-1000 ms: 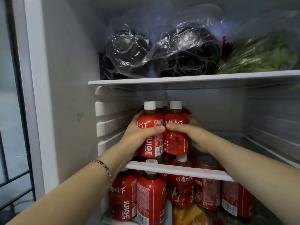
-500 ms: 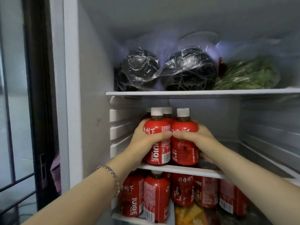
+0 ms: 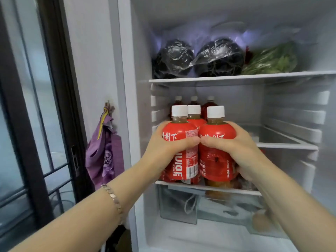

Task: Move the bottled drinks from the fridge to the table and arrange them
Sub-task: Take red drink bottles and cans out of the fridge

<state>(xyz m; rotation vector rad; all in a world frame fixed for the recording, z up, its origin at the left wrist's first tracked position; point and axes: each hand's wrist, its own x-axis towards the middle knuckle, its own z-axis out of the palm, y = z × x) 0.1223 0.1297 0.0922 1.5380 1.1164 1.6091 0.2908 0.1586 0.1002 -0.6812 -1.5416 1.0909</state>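
Observation:
Three red juice bottles with white caps are bunched together in front of the open fridge. My left hand (image 3: 163,150) grips the left bottle (image 3: 179,135) from the left side. My right hand (image 3: 236,150) grips the right bottle (image 3: 216,160) from the right side. The third bottle (image 3: 194,113) is squeezed between and behind them, with only its cap and shoulder showing. My thumbs meet across the front of the labels. Three more bottles (image 3: 194,100) stand at the back of the middle shelf (image 3: 287,145).
Black bagged items (image 3: 218,57) and bagged greens (image 3: 272,60) lie on the top shelf (image 3: 236,78). A clear drawer (image 3: 181,206) sits below the bottles. A purple bag (image 3: 105,151) hangs on the wall left of the fridge, beside a dark-framed glass door (image 3: 27,124).
Both hands have drawn the bunched bottles out of the shelf toward me. The view has backed away from the fridge, and three bottles at the back of the shelf now show.

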